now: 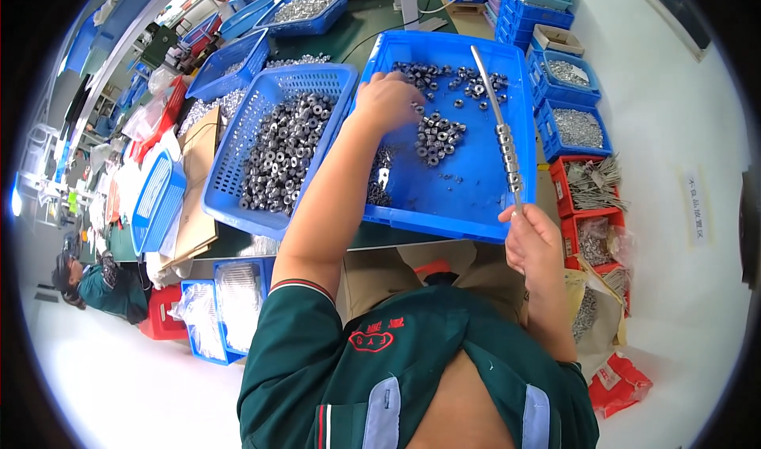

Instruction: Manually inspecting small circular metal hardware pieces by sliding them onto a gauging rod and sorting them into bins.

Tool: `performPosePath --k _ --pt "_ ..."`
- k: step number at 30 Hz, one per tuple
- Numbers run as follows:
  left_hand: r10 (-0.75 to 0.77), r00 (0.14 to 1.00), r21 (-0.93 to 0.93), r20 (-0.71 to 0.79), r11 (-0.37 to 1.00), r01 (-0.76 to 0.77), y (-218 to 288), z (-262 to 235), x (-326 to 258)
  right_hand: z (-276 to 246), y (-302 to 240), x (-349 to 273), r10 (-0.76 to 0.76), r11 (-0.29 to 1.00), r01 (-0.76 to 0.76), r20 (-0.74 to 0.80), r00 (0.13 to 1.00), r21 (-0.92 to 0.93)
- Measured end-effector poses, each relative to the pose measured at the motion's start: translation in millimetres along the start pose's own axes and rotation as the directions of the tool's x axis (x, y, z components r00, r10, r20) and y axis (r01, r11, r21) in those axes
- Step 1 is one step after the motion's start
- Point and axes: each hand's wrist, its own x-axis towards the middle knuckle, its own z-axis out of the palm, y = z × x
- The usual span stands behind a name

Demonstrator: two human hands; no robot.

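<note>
Over the blue tray (476, 203) at the near edge of the surface, my left hand (388, 100) curls its fingers down on loose nuts (437, 136). My right hand (533, 239) grips a rod (499, 120) with several nuts threaded on. I think picking comes now; threading next needs a steady aim.

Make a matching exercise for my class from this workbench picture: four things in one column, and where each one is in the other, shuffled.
Things:
1. left hand
2. right hand
3. metal rod
4. perforated basket

Places:
A. left of the blue tray
B. in the tray, on the loose nuts
C. gripping the rod's lower end
D. slanting over the tray, a few nuts threaded on

Pairs: 1-B, 2-C, 3-D, 4-A
</note>
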Motion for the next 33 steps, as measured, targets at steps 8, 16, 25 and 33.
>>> performPosePath --k 8,16,25,33 --pt "-0.002 0.915 -0.116 0.403 0.992 0.053 8.8 46.4 15.9 0.5 0.0 -1.3 -0.025 1.0 0.025 0.014 1.0 -0.001" --pt "-0.084 0.924 -0.078 0.372 0.989 0.122 17.2 64.9 15.9 1.4 0.8 -0.2 -0.03 1.0 0.03 0.022 0.999 -0.002" --pt "0.092 0.921 -0.902 0.378 0.261 0.344 -6.5 8.0 26.1 -4.1 -1.5 0.8 0.006 1.0 -0.006 0.031 1.0 -0.003" --pt "0.229 0.951 -0.657 0.207 -0.688 0.309 -5.9 -2.6 19.8 -4.2 0.2 0.2 0.048 0.996 -0.039 0.109 0.993 -0.086"
